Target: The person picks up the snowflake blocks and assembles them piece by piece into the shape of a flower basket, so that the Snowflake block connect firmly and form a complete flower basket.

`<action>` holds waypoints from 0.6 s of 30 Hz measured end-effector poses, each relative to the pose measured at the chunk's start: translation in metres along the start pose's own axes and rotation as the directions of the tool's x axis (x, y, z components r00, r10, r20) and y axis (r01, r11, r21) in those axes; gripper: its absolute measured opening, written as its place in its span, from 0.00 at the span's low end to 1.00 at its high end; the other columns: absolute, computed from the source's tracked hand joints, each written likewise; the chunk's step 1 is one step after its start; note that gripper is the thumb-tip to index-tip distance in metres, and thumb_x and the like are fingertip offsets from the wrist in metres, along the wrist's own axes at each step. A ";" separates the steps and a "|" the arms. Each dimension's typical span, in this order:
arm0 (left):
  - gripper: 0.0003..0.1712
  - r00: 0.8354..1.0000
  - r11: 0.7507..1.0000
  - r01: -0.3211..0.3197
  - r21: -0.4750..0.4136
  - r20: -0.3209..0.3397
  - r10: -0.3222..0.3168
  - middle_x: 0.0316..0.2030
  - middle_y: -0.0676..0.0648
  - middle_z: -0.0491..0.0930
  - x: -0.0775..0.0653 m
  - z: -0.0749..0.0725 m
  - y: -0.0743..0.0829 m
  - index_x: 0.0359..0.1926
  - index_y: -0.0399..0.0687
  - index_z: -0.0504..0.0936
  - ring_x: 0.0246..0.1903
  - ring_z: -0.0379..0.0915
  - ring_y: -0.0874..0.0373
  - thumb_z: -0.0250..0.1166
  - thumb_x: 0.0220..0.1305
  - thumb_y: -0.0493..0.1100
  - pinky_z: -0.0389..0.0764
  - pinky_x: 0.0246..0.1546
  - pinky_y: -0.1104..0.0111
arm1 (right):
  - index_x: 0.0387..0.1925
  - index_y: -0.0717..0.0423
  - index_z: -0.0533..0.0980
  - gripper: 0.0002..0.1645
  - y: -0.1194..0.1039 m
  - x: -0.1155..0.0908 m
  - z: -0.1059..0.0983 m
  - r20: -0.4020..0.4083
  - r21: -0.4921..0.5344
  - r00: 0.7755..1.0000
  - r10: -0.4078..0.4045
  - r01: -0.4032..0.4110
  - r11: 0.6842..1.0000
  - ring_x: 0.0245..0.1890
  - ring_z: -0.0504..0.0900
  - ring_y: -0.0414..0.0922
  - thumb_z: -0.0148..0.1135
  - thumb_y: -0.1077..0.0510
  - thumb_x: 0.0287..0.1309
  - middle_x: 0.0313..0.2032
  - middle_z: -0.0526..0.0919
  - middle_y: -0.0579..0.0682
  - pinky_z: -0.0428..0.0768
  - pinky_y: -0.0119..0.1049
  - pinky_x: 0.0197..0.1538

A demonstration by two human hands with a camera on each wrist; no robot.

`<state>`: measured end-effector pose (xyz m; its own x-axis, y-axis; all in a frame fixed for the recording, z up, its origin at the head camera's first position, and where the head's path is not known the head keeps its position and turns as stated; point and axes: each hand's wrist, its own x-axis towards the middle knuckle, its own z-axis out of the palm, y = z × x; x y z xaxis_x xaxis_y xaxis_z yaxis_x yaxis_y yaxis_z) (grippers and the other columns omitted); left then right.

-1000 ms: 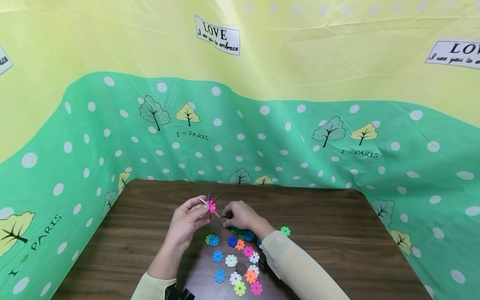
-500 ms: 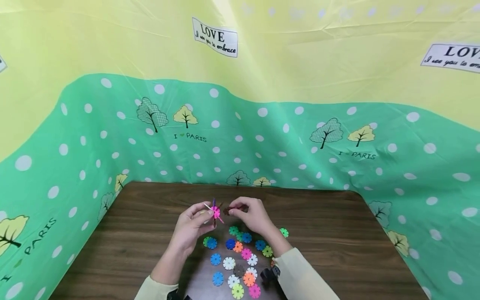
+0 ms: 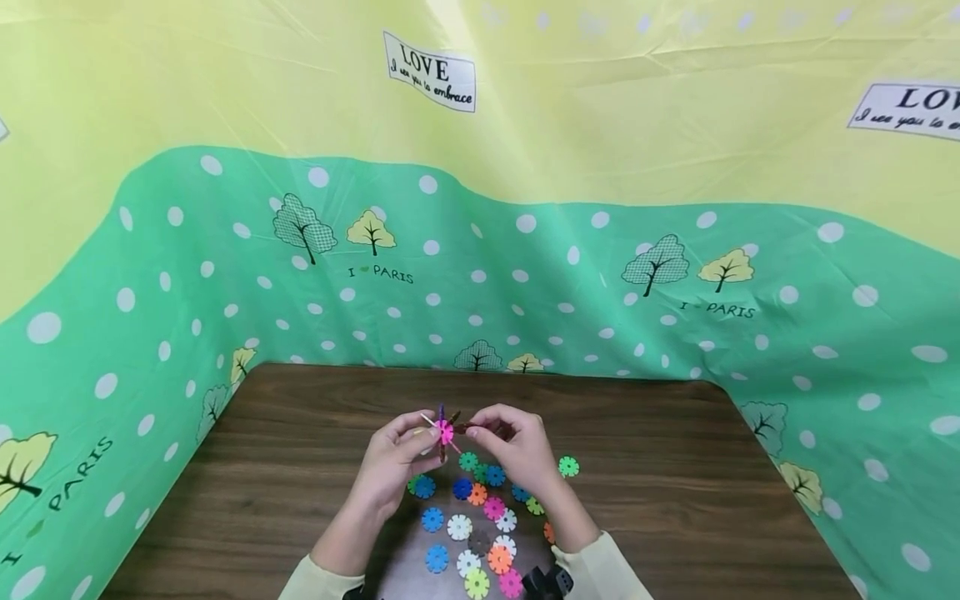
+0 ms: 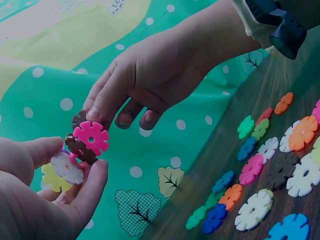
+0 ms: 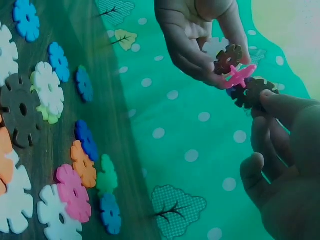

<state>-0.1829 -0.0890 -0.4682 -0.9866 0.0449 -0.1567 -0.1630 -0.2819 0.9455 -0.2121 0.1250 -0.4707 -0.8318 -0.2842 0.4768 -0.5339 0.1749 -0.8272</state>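
Observation:
My left hand (image 3: 392, 467) holds a cluster of interlocked notched plastic discs, the flower-shaped snowflake kind. Around its pink disc (image 4: 101, 134) are white, yellow, brown and purple ones, slotted in at angles. Between the thumb and fingers of my right hand (image 3: 519, 450) is a brown snowflake disc (image 5: 259, 90), pinched at its edge. This disc meets the cluster's side; whether its notch has slid into another disc cannot be made out. Both hands are raised above the far part of the table, close together. Fingers partly hide the cluster's yellow and white discs.
Loose snowflake discs in several colours lie on the dark wooden table (image 3: 645, 467), below and nearer than the hands. Among them are a blue disc (image 3: 432, 519), an orange disc (image 3: 499, 559) and a green disc (image 3: 568, 466) off to the right. Patterned cloth (image 3: 525, 275) surrounds the table.
My right hand has lifted the brown disc from near the tabletop and brought it against the cluster. My left hand has shifted slightly right, still holding the cluster.

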 end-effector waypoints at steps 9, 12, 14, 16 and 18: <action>0.24 1.000 0.999 0.015 -0.033 0.021 -0.014 0.44 0.43 0.87 -0.001 0.006 0.000 0.62 0.32 0.75 0.40 0.87 0.56 0.68 0.68 0.37 0.88 0.43 0.61 | 0.38 0.53 0.87 0.04 0.003 -0.001 -0.001 0.010 -0.003 0.998 -0.064 0.064 0.998 0.26 0.80 0.45 0.70 0.63 0.63 0.34 0.89 0.51 0.81 0.36 0.27; 0.24 1.000 0.999 0.015 -0.042 0.016 -0.014 0.44 0.43 0.87 -0.001 0.007 -0.001 0.62 0.31 0.75 0.40 0.87 0.55 0.68 0.68 0.35 0.88 0.43 0.60 | 0.38 0.55 0.87 0.05 0.006 -0.002 0.000 -0.001 0.014 0.994 -0.108 0.108 0.994 0.26 0.82 0.46 0.70 0.65 0.63 0.35 0.89 0.53 0.82 0.36 0.26; 0.24 1.000 0.999 0.017 -0.051 0.007 -0.017 0.45 0.43 0.87 -0.002 0.007 -0.001 0.62 0.31 0.75 0.40 0.87 0.55 0.68 0.68 0.34 0.88 0.43 0.60 | 0.38 0.57 0.87 0.05 0.008 -0.001 0.001 -0.009 0.017 0.990 -0.144 0.144 0.989 0.26 0.82 0.46 0.70 0.67 0.61 0.36 0.90 0.55 0.81 0.36 0.25; 0.24 1.000 0.998 0.020 -0.060 -0.001 -0.020 0.45 0.43 0.87 -0.003 0.007 -0.001 0.62 0.31 0.76 0.40 0.87 0.55 0.68 0.67 0.33 0.88 0.43 0.60 | 0.37 0.57 0.88 0.06 0.010 -0.001 0.002 -0.018 0.016 0.987 -0.162 0.162 0.987 0.26 0.83 0.45 0.71 0.68 0.60 0.36 0.90 0.55 0.82 0.36 0.25; 0.24 1.000 0.997 0.018 -0.072 -0.011 -0.019 0.44 0.43 0.88 -0.003 0.007 -0.001 0.62 0.32 0.76 0.40 0.87 0.55 0.68 0.67 0.33 0.88 0.43 0.59 | 0.37 0.57 0.88 0.06 0.011 -0.001 0.003 -0.025 0.013 0.985 -0.170 0.170 0.985 0.26 0.83 0.44 0.71 0.68 0.60 0.35 0.90 0.54 0.81 0.34 0.25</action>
<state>-0.1798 -0.0821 -0.4663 -0.9833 0.0400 -0.1776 -0.1803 -0.3490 0.9196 -0.2168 0.1244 -0.4805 -0.7324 -0.2862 0.6178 -0.6658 0.1113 -0.7378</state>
